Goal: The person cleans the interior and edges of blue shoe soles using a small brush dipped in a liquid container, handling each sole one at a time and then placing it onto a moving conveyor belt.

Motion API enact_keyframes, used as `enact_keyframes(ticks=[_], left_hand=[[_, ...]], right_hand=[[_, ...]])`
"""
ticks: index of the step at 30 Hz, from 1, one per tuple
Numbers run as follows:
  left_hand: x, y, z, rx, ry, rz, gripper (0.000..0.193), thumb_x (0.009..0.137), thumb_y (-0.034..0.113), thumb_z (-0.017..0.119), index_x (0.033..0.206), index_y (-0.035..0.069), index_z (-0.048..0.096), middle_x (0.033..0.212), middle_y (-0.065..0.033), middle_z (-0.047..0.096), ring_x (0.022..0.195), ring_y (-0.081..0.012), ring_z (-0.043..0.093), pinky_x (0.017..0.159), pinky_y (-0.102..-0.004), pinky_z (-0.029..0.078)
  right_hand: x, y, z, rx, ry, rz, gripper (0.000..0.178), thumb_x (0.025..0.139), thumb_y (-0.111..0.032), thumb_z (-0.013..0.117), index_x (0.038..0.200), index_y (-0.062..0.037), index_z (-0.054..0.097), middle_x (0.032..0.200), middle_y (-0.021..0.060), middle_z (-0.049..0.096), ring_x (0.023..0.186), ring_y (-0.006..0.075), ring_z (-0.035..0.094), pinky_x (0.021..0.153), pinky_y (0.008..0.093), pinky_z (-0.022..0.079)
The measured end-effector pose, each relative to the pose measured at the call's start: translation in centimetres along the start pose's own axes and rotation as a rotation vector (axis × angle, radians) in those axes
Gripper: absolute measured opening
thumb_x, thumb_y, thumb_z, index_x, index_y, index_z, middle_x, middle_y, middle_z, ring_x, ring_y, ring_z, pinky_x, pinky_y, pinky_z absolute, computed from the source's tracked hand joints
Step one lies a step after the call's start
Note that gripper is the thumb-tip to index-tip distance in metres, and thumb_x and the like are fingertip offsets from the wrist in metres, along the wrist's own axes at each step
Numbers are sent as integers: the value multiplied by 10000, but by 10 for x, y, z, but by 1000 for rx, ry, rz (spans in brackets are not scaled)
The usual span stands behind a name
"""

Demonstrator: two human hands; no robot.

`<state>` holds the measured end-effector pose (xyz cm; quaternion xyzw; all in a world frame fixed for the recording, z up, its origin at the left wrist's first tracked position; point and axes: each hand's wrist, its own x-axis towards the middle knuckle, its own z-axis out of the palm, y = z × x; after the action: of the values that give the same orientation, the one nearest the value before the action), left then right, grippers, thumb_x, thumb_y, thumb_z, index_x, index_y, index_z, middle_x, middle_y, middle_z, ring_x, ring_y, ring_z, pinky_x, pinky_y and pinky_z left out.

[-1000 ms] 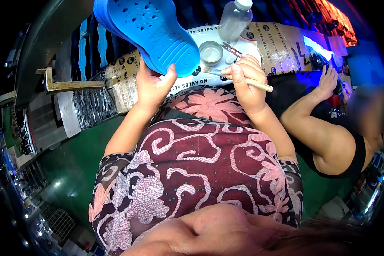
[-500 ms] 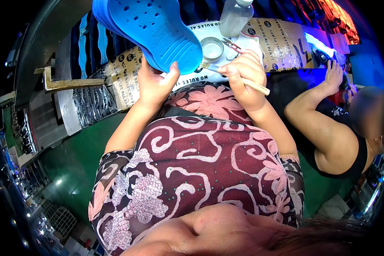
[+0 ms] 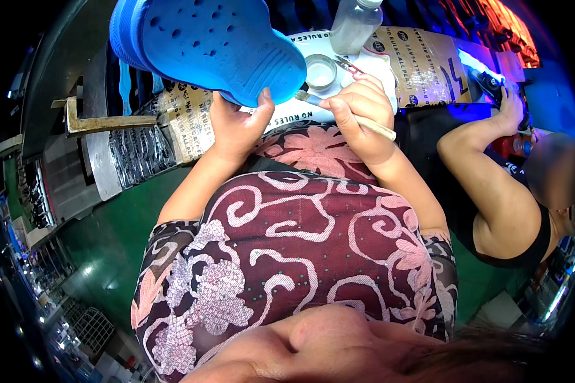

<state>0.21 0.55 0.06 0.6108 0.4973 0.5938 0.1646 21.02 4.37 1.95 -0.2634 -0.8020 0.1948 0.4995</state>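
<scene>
A blue foam clog (image 3: 217,45) with holes through its upper is held up by my left hand (image 3: 239,124). The thumb presses on the clog's near end, and the other fingers are hidden beneath it. My right hand (image 3: 363,115) is closed around a brush (image 3: 372,126) with a pale wooden handle. The brush's bristles are just right of the clog's near end; whether they touch it I cannot tell. A small round glass jar (image 3: 321,71) stands beyond the brush, and red-handled snips (image 3: 348,65) lie beside it.
A clear bottle with a white cap (image 3: 356,25) stands at the back of the taped cardboard bench (image 3: 421,67). On the left, a metal bracket (image 3: 108,124) juts over the bench. A co-worker (image 3: 492,172) sits close on my right, one arm reaching forward.
The clog has shifted left at its far end and tilted, showing more of its inner face. My right hand and the brush moved slightly left. The co-worker's arm moved to the right.
</scene>
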Motion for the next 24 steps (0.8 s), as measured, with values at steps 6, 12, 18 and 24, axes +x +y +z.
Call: enact_keyframes(ticks=[6, 12, 18, 24], left_hand=[[2, 0, -1, 39, 42, 83, 436, 683, -28, 662, 1057, -53, 439, 878, -127, 615, 762, -159, 619, 683, -257, 488], [4, 2, 1, 2, -2, 86, 429, 687, -27, 665, 1054, -47, 444, 866, -117, 617, 750, -153, 615, 678, -254, 485], [7, 13, 4, -138, 42, -122, 452, 728, -9, 631, 1118, -33, 402, 970, -127, 583, 855, -162, 590, 771, -283, 466], [10, 14, 3, -144, 10, -259, 468, 741, 25, 620, 1135, -36, 377, 998, -131, 567, 886, -174, 578, 804, -292, 457]], right_hand=[[-6, 0, -4, 91, 23, 45, 205, 807, -174, 584, 643, -66, 642, 586, 29, 576, 558, 182, 504, 679, 300, 359], [0, 2, 2, 66, 90, 3, 223, 823, -161, 557, 644, -58, 641, 589, 38, 578, 556, 185, 501, 682, 307, 362], [-4, -2, -5, 86, 54, 85, 235, 835, -144, 532, 646, -47, 632, 598, 53, 575, 576, 198, 509, 674, 310, 369], [-3, 4, -3, 108, 147, 109, 218, 830, -155, 546, 657, -52, 630, 601, 54, 573, 583, 202, 511, 678, 322, 381]])
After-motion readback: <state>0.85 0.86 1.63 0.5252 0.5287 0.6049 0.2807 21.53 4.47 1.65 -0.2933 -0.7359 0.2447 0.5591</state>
